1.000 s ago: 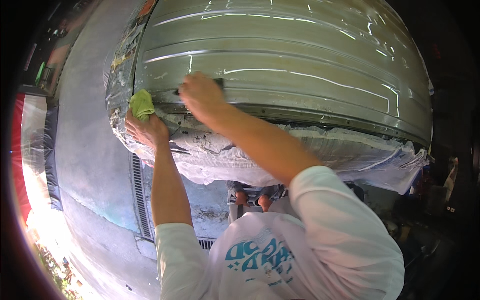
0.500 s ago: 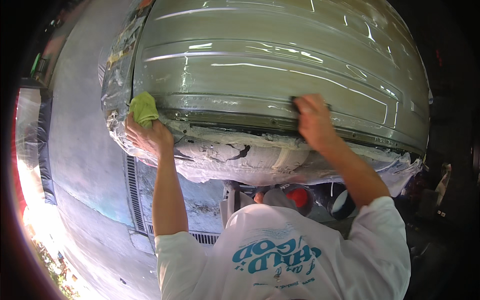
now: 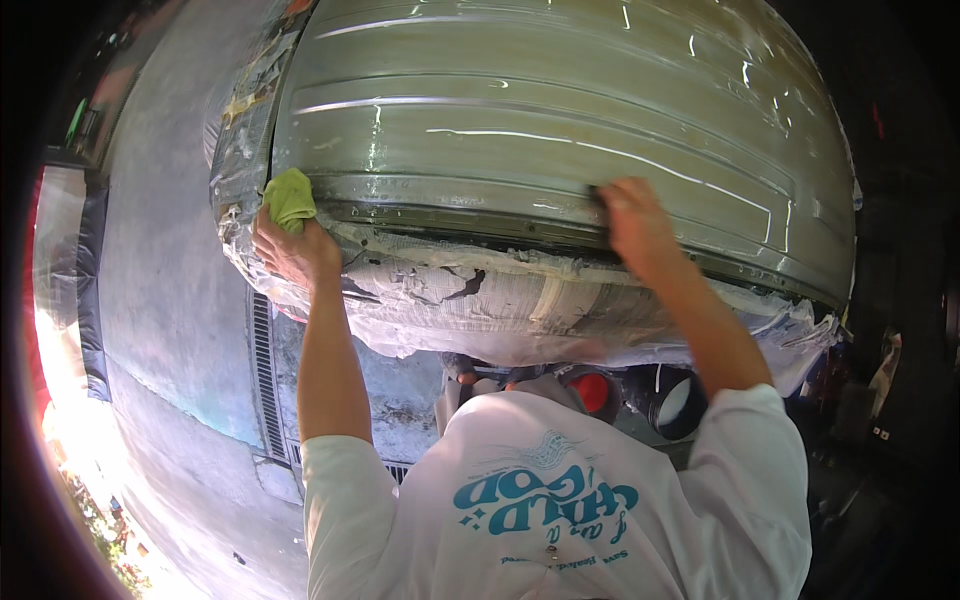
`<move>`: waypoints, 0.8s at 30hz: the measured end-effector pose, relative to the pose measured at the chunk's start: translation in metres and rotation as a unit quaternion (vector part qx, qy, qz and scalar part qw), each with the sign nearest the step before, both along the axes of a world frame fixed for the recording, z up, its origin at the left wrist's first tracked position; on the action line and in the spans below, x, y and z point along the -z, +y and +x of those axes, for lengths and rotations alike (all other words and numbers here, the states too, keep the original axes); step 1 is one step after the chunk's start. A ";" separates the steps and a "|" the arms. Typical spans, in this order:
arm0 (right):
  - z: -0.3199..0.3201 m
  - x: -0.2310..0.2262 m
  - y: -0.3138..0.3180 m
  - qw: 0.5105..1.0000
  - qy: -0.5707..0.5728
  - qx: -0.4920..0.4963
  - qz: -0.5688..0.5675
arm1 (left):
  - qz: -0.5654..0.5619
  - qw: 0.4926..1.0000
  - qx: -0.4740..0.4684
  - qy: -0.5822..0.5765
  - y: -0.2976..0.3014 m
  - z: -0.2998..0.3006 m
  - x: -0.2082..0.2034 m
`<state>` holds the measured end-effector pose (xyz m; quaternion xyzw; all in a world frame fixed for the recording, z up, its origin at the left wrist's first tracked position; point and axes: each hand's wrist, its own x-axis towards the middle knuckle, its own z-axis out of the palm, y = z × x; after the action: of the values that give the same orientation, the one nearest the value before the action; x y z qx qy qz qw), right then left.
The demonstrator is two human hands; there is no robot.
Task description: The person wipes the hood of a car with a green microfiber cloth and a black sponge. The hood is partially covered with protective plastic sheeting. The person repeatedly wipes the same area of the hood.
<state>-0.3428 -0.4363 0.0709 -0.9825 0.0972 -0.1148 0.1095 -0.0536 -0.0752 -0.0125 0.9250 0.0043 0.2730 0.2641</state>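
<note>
The right hand (image 3: pixel 640 225) is closed over a dark pad (image 3: pixel 597 196), mostly hidden, on the ribbed panel (image 3: pixel 530 110) just right of the middle of its near edge; even pressure, with the pad kept flat and following the ribs, should serve the strokes best. The left hand (image 3: pixel 298 252) grips a green cloth (image 3: pixel 289 199) at the panel's near left corner. A second ago the right hand was near that corner; the left has barely moved.
</note>
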 end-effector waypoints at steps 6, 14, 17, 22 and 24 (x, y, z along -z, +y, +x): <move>-0.020 -0.087 -0.045 0.970 0.037 0.139 0.198 | -0.002 1.000 0.001 0.011 -0.002 -0.003 -0.002; 0.026 -0.073 -0.072 0.948 0.250 0.040 0.193 | 0.001 0.999 -0.007 0.038 -0.007 -0.008 -0.011; 0.018 -0.060 -0.069 0.952 0.235 0.051 0.188 | 0.009 0.999 -0.008 0.032 -0.005 -0.008 -0.007; 0.062 -0.034 -0.026 0.969 0.157 -0.043 0.185 | 0.007 0.999 0.000 0.031 -0.007 -0.007 -0.006; 0.103 -0.014 0.006 0.977 0.087 -0.088 0.176 | -0.004 1.000 0.003 0.031 -0.012 -0.005 -0.011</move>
<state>-0.2396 -0.4307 0.0852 -0.9588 0.0377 -0.0004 0.2815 -0.0590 -0.0872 -0.0010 0.9320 0.0109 0.2436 0.2681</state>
